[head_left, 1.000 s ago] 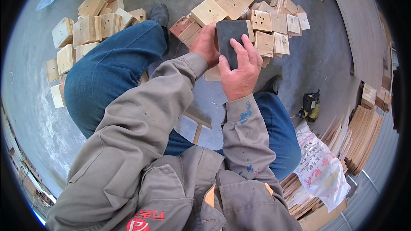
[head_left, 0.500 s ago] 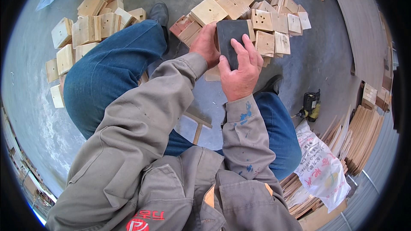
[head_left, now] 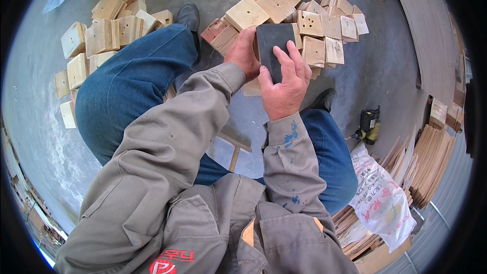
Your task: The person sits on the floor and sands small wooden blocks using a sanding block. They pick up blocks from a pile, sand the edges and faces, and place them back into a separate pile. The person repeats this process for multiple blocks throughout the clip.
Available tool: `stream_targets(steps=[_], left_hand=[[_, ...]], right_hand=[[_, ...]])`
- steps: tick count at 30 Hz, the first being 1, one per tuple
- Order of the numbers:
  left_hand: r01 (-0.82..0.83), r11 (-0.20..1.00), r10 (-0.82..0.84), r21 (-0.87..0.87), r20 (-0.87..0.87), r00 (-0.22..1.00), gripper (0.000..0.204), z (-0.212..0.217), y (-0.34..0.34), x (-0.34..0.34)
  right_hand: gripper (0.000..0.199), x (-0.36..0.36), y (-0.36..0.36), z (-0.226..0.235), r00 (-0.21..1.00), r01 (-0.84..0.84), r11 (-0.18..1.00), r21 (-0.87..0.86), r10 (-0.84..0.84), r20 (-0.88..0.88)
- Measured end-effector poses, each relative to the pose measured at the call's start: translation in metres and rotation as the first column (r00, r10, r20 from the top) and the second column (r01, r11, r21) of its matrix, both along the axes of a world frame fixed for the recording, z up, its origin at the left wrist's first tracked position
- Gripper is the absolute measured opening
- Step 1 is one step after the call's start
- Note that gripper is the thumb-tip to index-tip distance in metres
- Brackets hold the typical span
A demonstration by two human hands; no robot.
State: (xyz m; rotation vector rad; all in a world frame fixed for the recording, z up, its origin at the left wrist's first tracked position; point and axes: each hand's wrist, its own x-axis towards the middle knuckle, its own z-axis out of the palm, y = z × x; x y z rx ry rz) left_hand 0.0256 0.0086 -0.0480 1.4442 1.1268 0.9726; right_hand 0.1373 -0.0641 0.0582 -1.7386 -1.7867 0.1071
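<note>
A block with a dark grey, flat top face [head_left: 267, 38] is between my hands, close to the piled wooden blocks. My left hand [head_left: 244, 53] wraps round its left side, and the fingertips there are hidden. From the lower right, my right hand [head_left: 288, 83] grips the block, its thumb by the lower left edge and two fingers resting on the dark face. Just beyond and to the right lies a pile of pale wooden blocks [head_left: 276, 4], several with drilled holes. The underside of the dark-faced block cannot be seen.
Another heap of wooden blocks [head_left: 101, 35] lies left of my knee. A black and yellow power tool [head_left: 369, 124] sits on the floor at right, near a white printed sack [head_left: 380, 193] and stacked wood strips [head_left: 431, 157]. A wooden piece [head_left: 234, 157] lies between my legs.
</note>
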Motion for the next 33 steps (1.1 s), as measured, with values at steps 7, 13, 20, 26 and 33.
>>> stream_targets(steps=[7,13,20,26,33], left_hand=[[-0.002,1.0,0.002,0.0,0.006,1.0,0.073,-0.0006,0.0,0.0006],[-0.002,1.0,0.002,-0.001,0.007,1.0,0.074,-0.001,-0.0005,0.0007],[-0.007,1.0,0.007,-0.001,0.008,1.0,0.075,-0.0014,-0.0013,-0.0006],[-0.009,1.0,0.009,-0.005,0.014,1.0,0.076,-0.002,-0.0011,-0.0019],[-0.012,1.0,0.013,-0.014,0.025,1.0,0.077,-0.0037,-0.0016,-0.0009]], right_hand=[[0.06,-0.0003,0.0,-0.0005,1.0,-0.005,1.0,0.006,0.006,-0.01],[0.06,0.0007,0.0,-0.0022,1.0,-0.008,1.0,0.014,0.008,-0.006],[0.06,0.0002,-0.0005,-0.0023,1.0,-0.008,1.0,0.03,0.008,-0.019],[0.059,0.0001,-0.0009,-0.0043,1.0,-0.01,0.999,0.042,0.011,-0.029],[0.06,0.0009,-0.0016,-0.0046,1.0,-0.004,0.999,0.043,0.005,-0.028]])
